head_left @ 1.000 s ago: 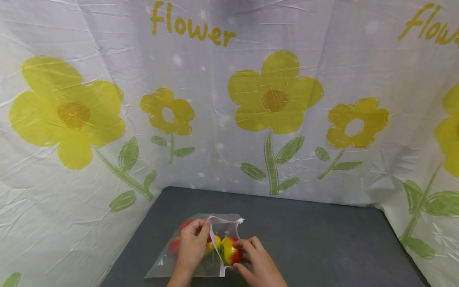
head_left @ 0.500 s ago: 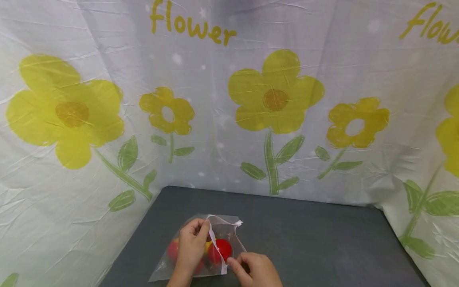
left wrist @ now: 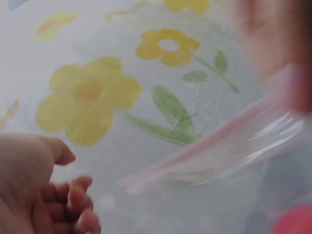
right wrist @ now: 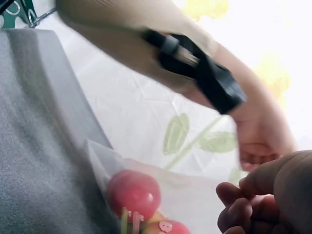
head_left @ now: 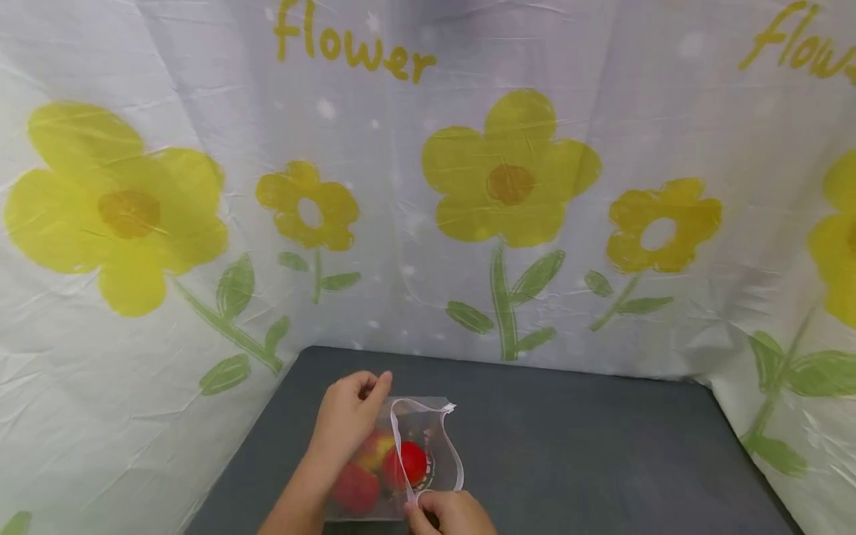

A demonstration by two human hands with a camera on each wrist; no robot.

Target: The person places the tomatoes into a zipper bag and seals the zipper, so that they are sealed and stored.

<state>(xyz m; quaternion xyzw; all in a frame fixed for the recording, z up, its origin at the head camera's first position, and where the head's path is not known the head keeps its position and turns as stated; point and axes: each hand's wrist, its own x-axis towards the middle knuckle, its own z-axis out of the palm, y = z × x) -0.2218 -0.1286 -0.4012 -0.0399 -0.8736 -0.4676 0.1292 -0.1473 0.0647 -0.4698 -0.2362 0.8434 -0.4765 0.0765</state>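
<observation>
A clear zip bag with a pale pink-white zip edge lies on the dark table, its mouth gaping to the right. Inside are red and yellow round fruits, among them a bright red one near the mouth and a darker red one. My right hand pinches the front corner of the zip edge between thumb and fingers. Above the bag's back left part, my left hand is raised with loosely bent fingers. In the left wrist view its thumb and fingers stand apart, holding nothing.
A white curtain printed with yellow flowers hangs behind and beside the dark table. The zip slider sits at the bag's back corner. A black strap is around the left wrist.
My right hand has left a red-yellow fruit at the bag's mouth and now pinches the zip edge. My left hand has let go of the edge and lifted; the fruits have shifted inside.
</observation>
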